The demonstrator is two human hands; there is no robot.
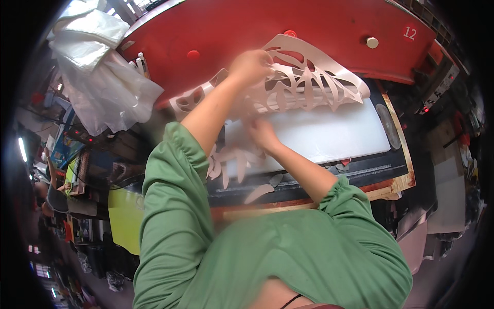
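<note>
A pale pinkish sheet (337,91) full of leaf-shaped cut-outs is lifted and curled over the far part of a white board (329,134). My left hand (250,67) is closed on this sheet at its upper middle. Below it, my right hand (263,135) reaches in over the board, close to the underside of the sheet; its fingertips are blurred and partly hidden. Loose cut pieces of the same pale material (241,158) lie in a cluster left of my right hand. Another curved piece (259,193) rests near the front edge.
A red machine panel (329,36) with a metal knob (372,43) rises behind the board. Clear plastic bags (103,77) hang at the far left. The dark worktable has a worn wooden edge (396,184). Another person (55,193) is at far left.
</note>
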